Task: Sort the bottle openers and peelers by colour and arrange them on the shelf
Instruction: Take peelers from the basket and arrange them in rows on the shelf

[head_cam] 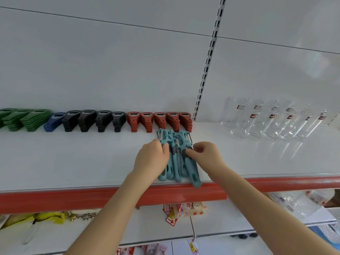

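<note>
Teal peelers (174, 166), likely light, stiff, slippery plastic, seem best held by their handles; left hand (151, 159) grips the bundle, right hand (206, 155) pinches one.

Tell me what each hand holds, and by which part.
The left hand grips the teal peelers at their upper handles, below the blades. The right hand pinches the rightmost peeler at its grey neck.

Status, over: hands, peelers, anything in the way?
Left hand grips teal peelers from their left; right hand pinches them from the right. Bunch lies flat on shelf, in front of red openers. Nothing in the way; glasses stand apart, right.
</note>
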Demonstrator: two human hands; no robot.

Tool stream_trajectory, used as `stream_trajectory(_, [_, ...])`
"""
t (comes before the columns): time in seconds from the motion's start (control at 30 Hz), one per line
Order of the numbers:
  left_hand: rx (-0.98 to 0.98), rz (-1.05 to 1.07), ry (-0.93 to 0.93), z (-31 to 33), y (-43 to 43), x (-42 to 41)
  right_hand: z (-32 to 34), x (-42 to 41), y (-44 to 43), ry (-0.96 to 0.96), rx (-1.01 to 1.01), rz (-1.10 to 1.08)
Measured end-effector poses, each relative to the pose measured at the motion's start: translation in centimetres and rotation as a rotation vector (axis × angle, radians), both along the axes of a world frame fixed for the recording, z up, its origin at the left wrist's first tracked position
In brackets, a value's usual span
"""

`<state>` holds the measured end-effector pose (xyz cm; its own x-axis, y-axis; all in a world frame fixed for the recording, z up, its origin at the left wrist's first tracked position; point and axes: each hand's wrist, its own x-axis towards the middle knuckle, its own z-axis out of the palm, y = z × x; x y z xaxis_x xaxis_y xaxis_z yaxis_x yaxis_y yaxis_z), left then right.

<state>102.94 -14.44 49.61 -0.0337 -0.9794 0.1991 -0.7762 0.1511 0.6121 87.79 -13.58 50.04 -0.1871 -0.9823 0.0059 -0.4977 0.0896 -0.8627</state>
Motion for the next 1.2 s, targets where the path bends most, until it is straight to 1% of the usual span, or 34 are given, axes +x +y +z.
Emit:
stream_trajectory(0.1, [0.035,-0.068,0.061,-0.1,0.0,1.1,0.2,-0.8,0.5,0.095,0.016,0.028])
stream_trajectory(0.2, [0.023,-0.112,0.102,-0.4,0.1,1.6,0.2,-0.8,0.3,0.257,0.007,0.073])
stream_trajectory(0.3, [0.000,-0.085,0.113,-0.7,-0.1,1.4,0.0,-0.5,-0.5,0.425,-0.004,0.062])
stream_trajectory(0.4, [-0.042,-0.031,0.093,-0.8,-0.5,1.1,-0.1,-0.2,-1.4,0.511,-0.001,0.024])
stream_trajectory(0.53, [-0.079,-0.014,0.094,-0.9,-0.4,1.3,-0.1,-0.5,-1.7,0.521,-0.004,0.027])
stream_trajectory(0.73, [-0.072,-0.154,0.045,-1.1,0.1,3.1,-0.1,-1.2,-1.0,0.497,-0.070,0.209])
stream_trajectory(0.87, [-0.129,-0.162,-0.006,-1.8,0.0,3.0,-0.4,-1.1,-1.3,0.503,-0.114,0.295])
stream_trajectory(1.0, [-0.141,-0.157,-0.014,-2.2,-0.2,2.8,-0.4,-1.1,-1.3,0.485,-0.117,0.305])
stream_trajectory(1.2, [-0.148,-0.156,-0.037,-2.4,-0.2,2.6,0.2,-1.2,-1.3,0.548,-0.134,0.352])
